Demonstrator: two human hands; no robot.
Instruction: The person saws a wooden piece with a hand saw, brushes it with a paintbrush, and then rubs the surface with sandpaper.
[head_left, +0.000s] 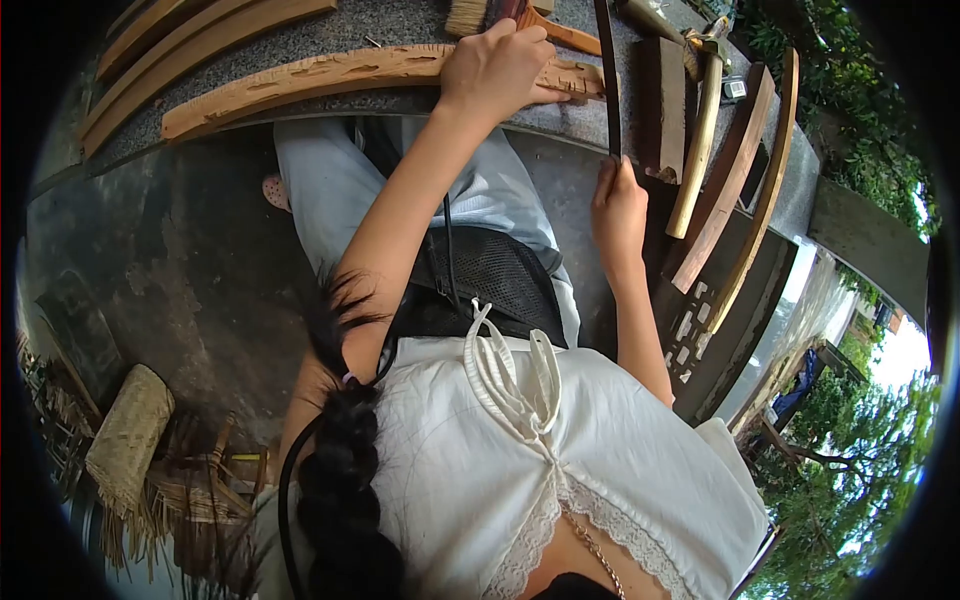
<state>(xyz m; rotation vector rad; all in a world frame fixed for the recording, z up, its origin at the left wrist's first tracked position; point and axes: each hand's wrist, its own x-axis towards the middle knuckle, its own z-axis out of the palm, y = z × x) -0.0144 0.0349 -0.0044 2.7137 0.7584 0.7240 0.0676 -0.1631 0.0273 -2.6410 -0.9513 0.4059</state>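
A curved, light-brown wooden piece [330, 72] with carved hollows and notches lies along the front of the grey stone surface. My left hand [490, 75] grips it near its right end, with fingers curled over the far side. Just beyond those fingers is a brush with pale bristles [466, 17], partly hidden, and an orange-brown wooden handle [568, 38]. My right hand [620, 210] is closed around the lower end of a long, narrow dark strip [609, 85]. This strip stands up past the wooden piece's right end and runs out of view at the top.
Several curved wooden strips [215, 55] lie at the upper left. Right of my hands are a dark wooden block [660, 110], a hammer with a pale handle [697, 150] and two long wooden strips [728, 180]. A rolled woven mat [130, 430] stands at the lower left.
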